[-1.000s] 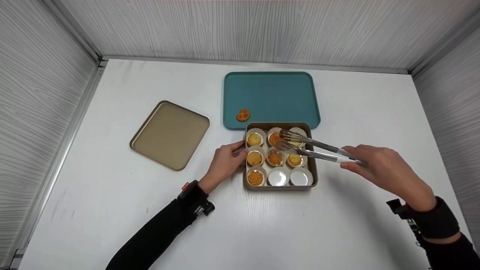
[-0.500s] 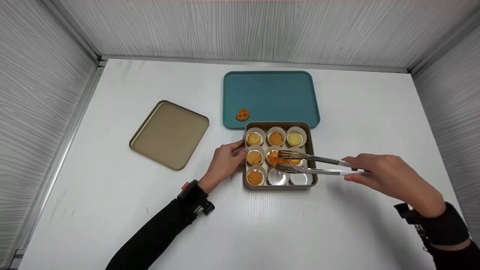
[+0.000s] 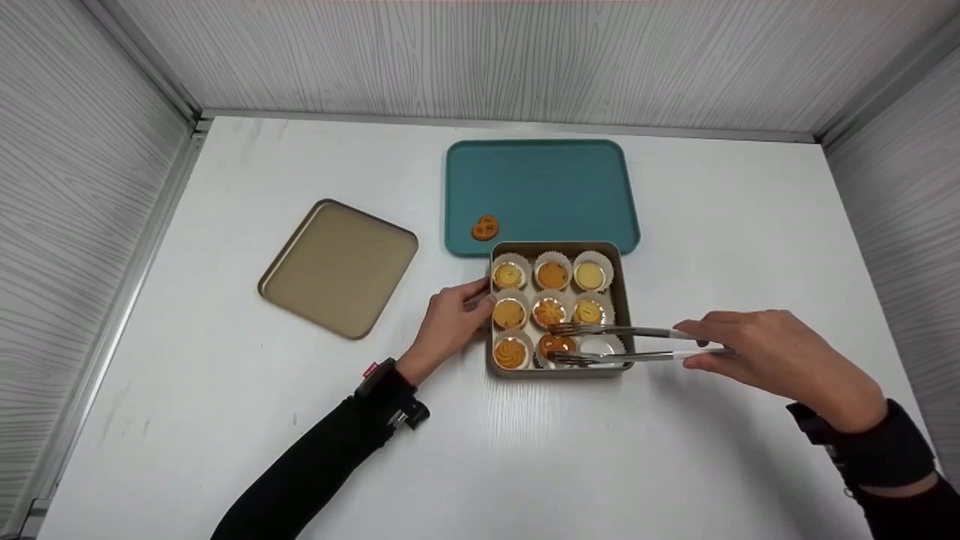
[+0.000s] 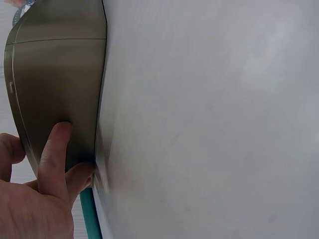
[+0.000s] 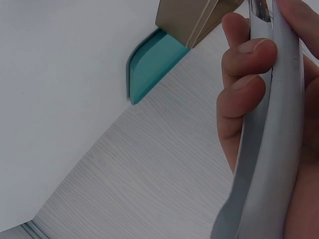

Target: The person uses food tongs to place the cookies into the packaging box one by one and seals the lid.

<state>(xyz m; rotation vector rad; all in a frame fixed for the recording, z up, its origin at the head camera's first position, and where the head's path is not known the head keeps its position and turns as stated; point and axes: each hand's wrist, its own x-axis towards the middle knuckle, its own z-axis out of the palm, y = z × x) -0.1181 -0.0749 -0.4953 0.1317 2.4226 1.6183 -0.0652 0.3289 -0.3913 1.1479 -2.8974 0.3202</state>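
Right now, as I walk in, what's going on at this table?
A person's right hand holds metal tongs over a square tin, the ends on either side of a pretzel-shaped cookie in the front row. The left hand holds the tin's side. The front-right paper cup looks empty. Beyond the tin, a teal tray bears another pretzel-shaped cookie; a tan tray or lid lies to the left.
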